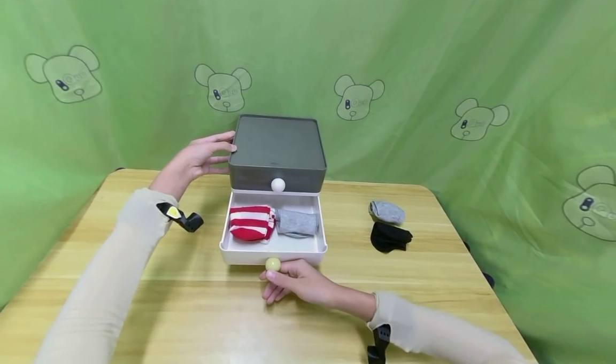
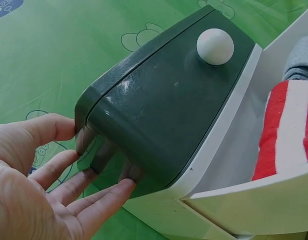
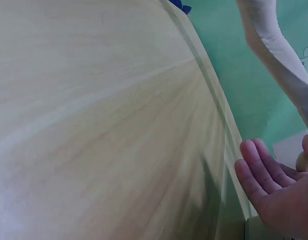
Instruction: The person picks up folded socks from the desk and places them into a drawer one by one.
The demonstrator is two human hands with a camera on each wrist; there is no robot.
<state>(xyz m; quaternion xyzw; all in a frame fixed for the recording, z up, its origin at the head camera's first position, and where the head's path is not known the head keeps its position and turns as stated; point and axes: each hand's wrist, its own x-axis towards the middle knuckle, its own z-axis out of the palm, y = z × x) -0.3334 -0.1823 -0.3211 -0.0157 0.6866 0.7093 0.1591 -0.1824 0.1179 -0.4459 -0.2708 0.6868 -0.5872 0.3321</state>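
A small two-drawer box stands on the table, its dark grey upper part [image 1: 279, 142] bearing a white round knob [image 1: 278, 185]. Below, the white lower drawer [image 1: 245, 257] is pulled out, with a rolled red-and-white striped sock [image 1: 249, 215] and a rolled grey sock [image 1: 297, 223] side by side in it. My left hand [image 1: 204, 155] rests spread fingers against the box's left side; the left wrist view shows the fingertips [image 2: 126, 186] on the dark wall. At the drawer front, my right hand [image 1: 308, 285] pinches the pale yellow knob [image 1: 272, 264] between thumb and index finger.
On the wooden table [image 1: 202, 321], right of the box, lie another rolled grey sock [image 1: 387, 212] and a black sock [image 1: 390, 237]. A green curtain [image 1: 298, 32] with bear-head prints hangs behind the table and along its sides.
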